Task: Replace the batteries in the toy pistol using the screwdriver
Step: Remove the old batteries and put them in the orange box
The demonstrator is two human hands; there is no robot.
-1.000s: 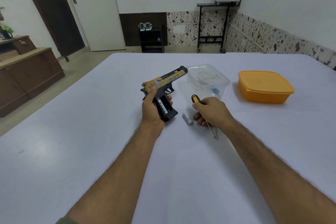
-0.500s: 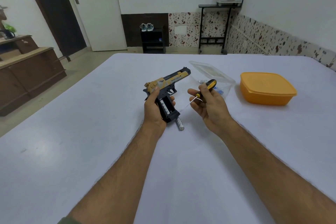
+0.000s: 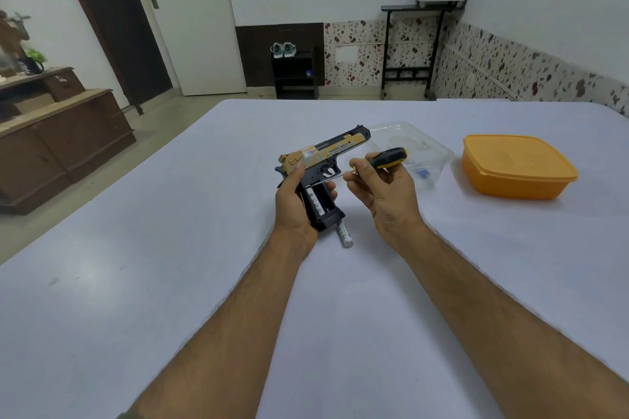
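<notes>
Fingers of the left hand wrap the grip of the toy pistol, held above the table; the right hand pinches the screwdriver, tip at the open battery bay. A slip there could gouge the plastic or flick the seated cell out — the loose battery might also roll. The pistol's long axis runs lower-left to upper-right, muzzle toward the clear container.

White-covered table, bearing three items. Clear plastic container at the far centre; orange lidded container just to its right; single loose battery lying nearer the viewer, left of the clear container.
</notes>
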